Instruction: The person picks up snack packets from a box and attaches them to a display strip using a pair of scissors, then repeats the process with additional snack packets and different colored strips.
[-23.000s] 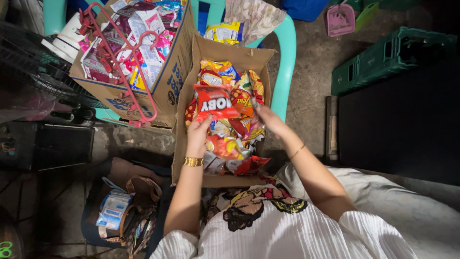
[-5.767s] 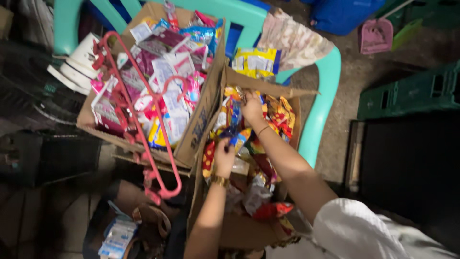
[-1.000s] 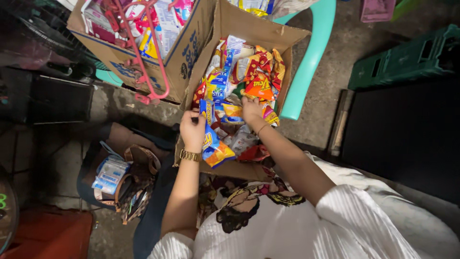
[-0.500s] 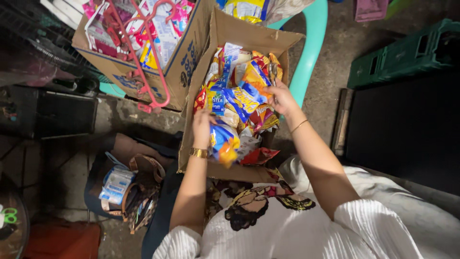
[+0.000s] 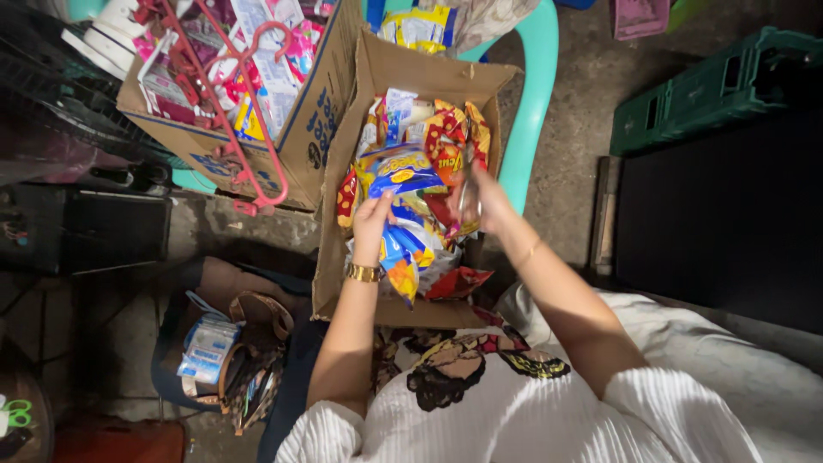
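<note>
Left hand [image 5: 370,225], gold watch at wrist, fingers closed on blue-and-yellow snack bag [image 5: 399,168], lifting it above pile. Right hand [image 5: 487,195] motion-blurred, inside box by red snack packets [image 5: 449,142]; cannot tell whether it grips anything. Both hands over open cardboard box [image 5: 336,249] full of snack bags, set against teal plastic chair [image 5: 535,94]. Second cardboard box [image 5: 310,129] just left, holding pink packages and red wire rack [image 5: 225,103]. Brown bag [image 5: 249,343] on floor lower left. Green crate [image 5: 686,94] upper right.

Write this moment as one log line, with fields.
left hand: lifts blue snack bag | right hand: among packets | cardboard box: open, full
</note>
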